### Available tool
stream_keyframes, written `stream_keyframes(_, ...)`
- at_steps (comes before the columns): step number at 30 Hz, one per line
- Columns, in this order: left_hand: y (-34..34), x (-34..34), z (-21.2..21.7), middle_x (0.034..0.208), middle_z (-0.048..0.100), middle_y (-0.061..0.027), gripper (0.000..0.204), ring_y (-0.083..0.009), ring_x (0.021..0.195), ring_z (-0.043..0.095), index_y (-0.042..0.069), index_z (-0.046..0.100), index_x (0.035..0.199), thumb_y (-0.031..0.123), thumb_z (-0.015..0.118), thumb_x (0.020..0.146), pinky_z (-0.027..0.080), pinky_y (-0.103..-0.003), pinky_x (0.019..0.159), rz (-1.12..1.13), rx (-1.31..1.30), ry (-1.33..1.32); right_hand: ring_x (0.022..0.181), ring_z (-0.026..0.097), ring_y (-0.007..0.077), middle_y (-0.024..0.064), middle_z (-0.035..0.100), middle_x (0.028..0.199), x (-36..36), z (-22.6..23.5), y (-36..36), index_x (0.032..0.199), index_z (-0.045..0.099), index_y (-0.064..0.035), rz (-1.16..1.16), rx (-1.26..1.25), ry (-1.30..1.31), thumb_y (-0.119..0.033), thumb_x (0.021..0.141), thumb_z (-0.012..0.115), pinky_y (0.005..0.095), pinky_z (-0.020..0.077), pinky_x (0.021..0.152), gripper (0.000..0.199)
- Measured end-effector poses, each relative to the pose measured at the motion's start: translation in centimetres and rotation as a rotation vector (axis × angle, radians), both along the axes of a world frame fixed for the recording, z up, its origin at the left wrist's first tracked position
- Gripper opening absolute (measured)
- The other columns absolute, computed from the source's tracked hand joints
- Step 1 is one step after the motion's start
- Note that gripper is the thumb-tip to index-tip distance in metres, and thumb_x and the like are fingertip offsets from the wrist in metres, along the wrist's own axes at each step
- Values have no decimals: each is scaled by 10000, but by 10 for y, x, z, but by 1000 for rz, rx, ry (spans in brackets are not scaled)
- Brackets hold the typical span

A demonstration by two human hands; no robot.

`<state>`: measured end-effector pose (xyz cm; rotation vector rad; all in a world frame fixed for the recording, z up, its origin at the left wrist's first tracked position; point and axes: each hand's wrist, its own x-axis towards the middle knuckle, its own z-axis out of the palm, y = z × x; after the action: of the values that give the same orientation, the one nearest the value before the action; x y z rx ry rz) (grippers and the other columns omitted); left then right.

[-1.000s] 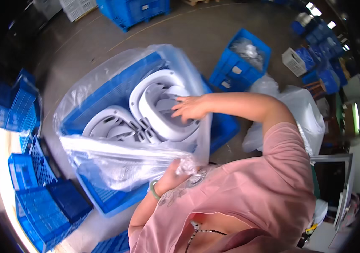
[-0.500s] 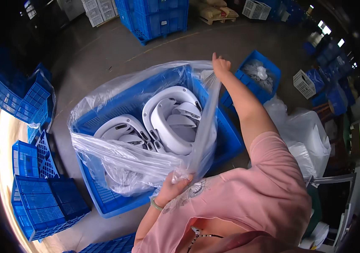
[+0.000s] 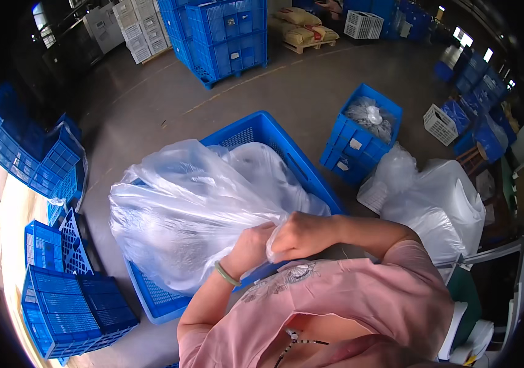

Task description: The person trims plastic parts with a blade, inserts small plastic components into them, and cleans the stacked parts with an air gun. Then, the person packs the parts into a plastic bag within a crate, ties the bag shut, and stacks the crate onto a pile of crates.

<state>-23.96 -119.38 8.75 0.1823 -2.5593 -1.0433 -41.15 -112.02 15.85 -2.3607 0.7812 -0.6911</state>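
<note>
A clear plastic bag (image 3: 176, 202) covers the white curved parts (image 3: 252, 161) inside a large blue crate (image 3: 268, 126). Both of my hands are together at the bag's near right edge, close to my body. My left hand (image 3: 249, 250), with a pale green bangle at the wrist, is closed around gathered plastic. Beside it, my right hand (image 3: 295, 236) is closed in a fist on the bag's edge. Through the film the parts show only as blurred white shapes.
A blue bin (image 3: 360, 132) holding crumpled clear plastic stands beyond the crate to the right. Filled clear bags (image 3: 433, 196) lie at my right. Blue crates (image 3: 72, 306) stack along the left. Farther off are stacked blue crates (image 3: 231, 37) and a pallet of sacks (image 3: 303, 30).
My right hand has come from the far corner back beside my left, drawing the plastic over the crate. The white parts, uncovered before, are now beneath the film.
</note>
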Motion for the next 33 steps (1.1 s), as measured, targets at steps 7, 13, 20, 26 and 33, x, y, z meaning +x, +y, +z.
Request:
stream_keyframes(7, -18, -26, 12, 812, 603, -11, 192, -77, 729, 543, -18, 594, 1008, 27, 539, 830, 451, -229, 605, 292, 943, 270, 927, 573, 134, 87, 592, 1016, -97, -9, 28, 1176, 511, -24, -284, 139, -1495, -306, 797, 689, 255, 469, 777, 505)
stream_keyframes(13, 9, -30, 8, 1058, 546, -81, 325, -143, 919, 568, 13, 504, 1148, -2, 565, 829, 468, -297, 804, 203, 1028, 173, 985, 581, 203, 107, 613, 1007, -20, -47, 23, 1080, 568, 1, -733, 347, -734, -161, 865, 593, 338, 464, 808, 271)
stream_keyframes(20, 13, -43, -2, 1010, 546, -73, 266, -184, 937, 543, 32, 550, 1077, 0, 564, 814, 452, -318, 790, 66, 626, 371, 800, 642, 250, 112, 645, 989, -3, 108, 29, 940, 647, -43, -480, -507, 3, -158, 703, 719, 309, 505, 686, 273)
stream_keyframes(26, 7, -13, 5, 828, 567, -30, 86, -122, 725, 529, 17, 598, 902, 59, 576, 830, 437, -266, 625, 177, 494, 271, 936, 611, 274, 199, 549, 1179, -32, 162, 70, 1223, 486, -12, -611, -692, -373, -350, 667, 771, 325, 486, 769, 711)
stream_keyframes(33, -4, -10, 0, 952, 601, -85, 188, -195, 890, 561, 31, 627, 979, 20, 568, 800, 450, -315, 779, 189, 253, 203, 976, 570, 283, 198, 514, 1206, -20, 131, 62, 1242, 453, -16, -583, -594, -478, -367, 660, 772, 340, 453, 800, 751)
